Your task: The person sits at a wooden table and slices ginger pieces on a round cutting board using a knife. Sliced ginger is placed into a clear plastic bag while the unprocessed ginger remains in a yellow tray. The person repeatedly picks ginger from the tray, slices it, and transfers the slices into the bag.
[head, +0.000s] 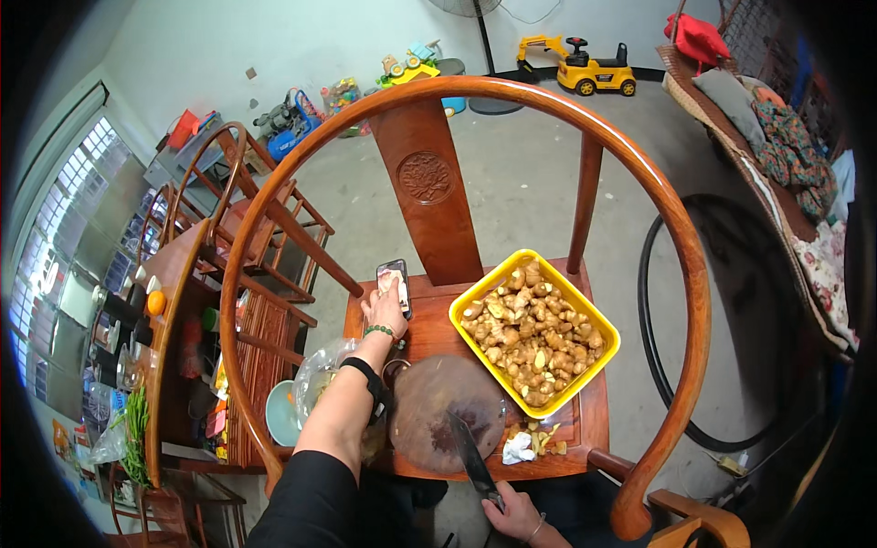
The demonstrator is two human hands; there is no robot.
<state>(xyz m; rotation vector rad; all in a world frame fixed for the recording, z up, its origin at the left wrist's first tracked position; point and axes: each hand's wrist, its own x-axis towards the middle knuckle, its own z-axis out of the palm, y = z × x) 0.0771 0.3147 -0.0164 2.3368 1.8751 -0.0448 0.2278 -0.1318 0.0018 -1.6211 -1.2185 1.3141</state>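
Observation:
My left hand [386, 309] reaches over a smartphone [401, 272] lying on the wooden chair seat [431, 335], its fingers over the lit screen. My right hand [512, 512] grips the handle of a dark-bladed kitchen knife [469, 449]. The blade's tip rests over a round wooden chopping board [438, 404], which is stained dark near the knife. Right of the board, a yellow plastic basket [612, 335] is heaped with ginger roots [534, 335]. Ginger scraps [543, 438] and a crumpled white tissue [519, 448] lie beside the board.
The round chair's curved armrest [693, 274] encircles the seat. A clear plastic bag [325, 363] and a pale blue bowl [279, 413] are left of my forearm. A wooden table [179, 274] stands at left, a cushioned couch [747, 157] at right. A black hose [647, 322] loops on the floor.

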